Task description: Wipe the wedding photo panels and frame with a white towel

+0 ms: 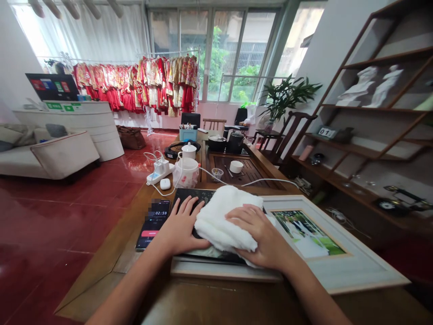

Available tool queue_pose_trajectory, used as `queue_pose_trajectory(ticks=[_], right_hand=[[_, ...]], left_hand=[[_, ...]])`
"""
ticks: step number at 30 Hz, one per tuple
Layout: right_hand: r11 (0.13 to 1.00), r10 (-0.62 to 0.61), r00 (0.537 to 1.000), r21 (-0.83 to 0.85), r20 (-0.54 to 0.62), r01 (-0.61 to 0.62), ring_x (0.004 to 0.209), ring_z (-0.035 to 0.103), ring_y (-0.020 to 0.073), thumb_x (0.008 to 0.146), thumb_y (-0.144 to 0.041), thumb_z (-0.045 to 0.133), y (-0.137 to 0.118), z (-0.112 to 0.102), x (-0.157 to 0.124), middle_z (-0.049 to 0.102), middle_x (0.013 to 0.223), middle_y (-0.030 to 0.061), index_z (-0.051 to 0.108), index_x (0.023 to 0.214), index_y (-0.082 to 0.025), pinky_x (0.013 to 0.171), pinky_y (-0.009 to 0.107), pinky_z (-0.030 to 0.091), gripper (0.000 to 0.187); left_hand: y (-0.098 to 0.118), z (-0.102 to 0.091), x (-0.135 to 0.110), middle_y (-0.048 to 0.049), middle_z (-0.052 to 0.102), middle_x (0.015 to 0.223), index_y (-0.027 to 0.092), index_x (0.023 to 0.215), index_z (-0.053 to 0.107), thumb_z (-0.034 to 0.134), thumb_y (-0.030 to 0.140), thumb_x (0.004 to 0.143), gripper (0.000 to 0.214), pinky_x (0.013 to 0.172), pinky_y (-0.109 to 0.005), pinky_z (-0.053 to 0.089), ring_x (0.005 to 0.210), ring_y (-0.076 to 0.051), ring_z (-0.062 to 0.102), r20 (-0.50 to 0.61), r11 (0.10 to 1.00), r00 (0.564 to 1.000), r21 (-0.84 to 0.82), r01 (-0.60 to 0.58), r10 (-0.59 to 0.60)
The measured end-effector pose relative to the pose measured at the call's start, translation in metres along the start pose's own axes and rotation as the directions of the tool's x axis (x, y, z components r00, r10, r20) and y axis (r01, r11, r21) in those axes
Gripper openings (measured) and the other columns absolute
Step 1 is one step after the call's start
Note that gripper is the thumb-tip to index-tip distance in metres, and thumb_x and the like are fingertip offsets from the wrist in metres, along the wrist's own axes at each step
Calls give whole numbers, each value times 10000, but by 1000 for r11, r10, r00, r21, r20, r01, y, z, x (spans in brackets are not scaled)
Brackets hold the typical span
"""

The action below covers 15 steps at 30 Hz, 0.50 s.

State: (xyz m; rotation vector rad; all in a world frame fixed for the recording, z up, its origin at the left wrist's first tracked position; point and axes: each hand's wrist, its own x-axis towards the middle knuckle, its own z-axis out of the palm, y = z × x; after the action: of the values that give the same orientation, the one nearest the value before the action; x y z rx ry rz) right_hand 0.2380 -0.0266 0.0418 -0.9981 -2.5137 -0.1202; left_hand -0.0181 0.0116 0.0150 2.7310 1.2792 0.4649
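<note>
At the near edge of the wooden tea table (115, 257), what are the hands doing?

Pressing, not gripping. Person's right hand (259, 234) is lying spread on a folded white towel (226, 219), fingers wide, no pinch. Person's left hand (181, 228) is resting flat on a dark framed panel (191, 197), fingers open, thumb side against the towel. Towel is sitting on that panel, mid near edge of the table.

What's the next move need?

My read: sliding the towel needs the right palm keeping pressure on. Lifting it needs fingers closing.

Hidden bits?

Panel's face is mostly under towel and hands, so its content is unclear. Can't tell if the towel is damp. A phone (154, 223) is lying left of the hands, top blurred. A framed photo (304, 234) is lying toward the table's right; its overlap with the panel is hard to make out.
</note>
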Motion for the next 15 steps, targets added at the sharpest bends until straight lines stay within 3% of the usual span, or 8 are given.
queue_pose_trajectory(ticks=[6, 12, 15], right_hand=[[973, 169, 980, -144, -106, -183, 1068, 538, 280, 788, -338, 623, 17, -2, -7, 621, 1151, 101, 552, 1164, -198, 952, 463, 331, 408], [997, 59, 996, -45, -68, -62, 1083, 534, 272, 769, -358, 635, -2, 3, 0, 615, 1170, 101, 541, 1183, -201, 982, 458, 313, 452], [993, 99, 993, -63, -67, -103, 1095, 531, 263, 777, -351, 632, 1, 3, 0, 615, 1175, 87, 544, 1177, -208, 990, 452, 303, 434]], left_hand=[[3, -3, 0, -136, 280, 1510, 170, 1467, 274, 406, 833, 716, 1010, 1153, -544, 89, 1413, -337, 162, 9, 1000, 1000, -13, 20, -20], [1, -1, 1, -114, 322, 1491, 200, 1444, 325, 468, 776, 735, 925, 1153, -541, 102, 1411, -336, 171, -7, 1000, 1000, -18, 3, -3], [2, -2, 1, -115, 320, 1492, 197, 1448, 316, 467, 782, 731, 937, 1154, -537, 97, 1410, -335, 173, -4, 1000, 1000, -22, 4, -4]])
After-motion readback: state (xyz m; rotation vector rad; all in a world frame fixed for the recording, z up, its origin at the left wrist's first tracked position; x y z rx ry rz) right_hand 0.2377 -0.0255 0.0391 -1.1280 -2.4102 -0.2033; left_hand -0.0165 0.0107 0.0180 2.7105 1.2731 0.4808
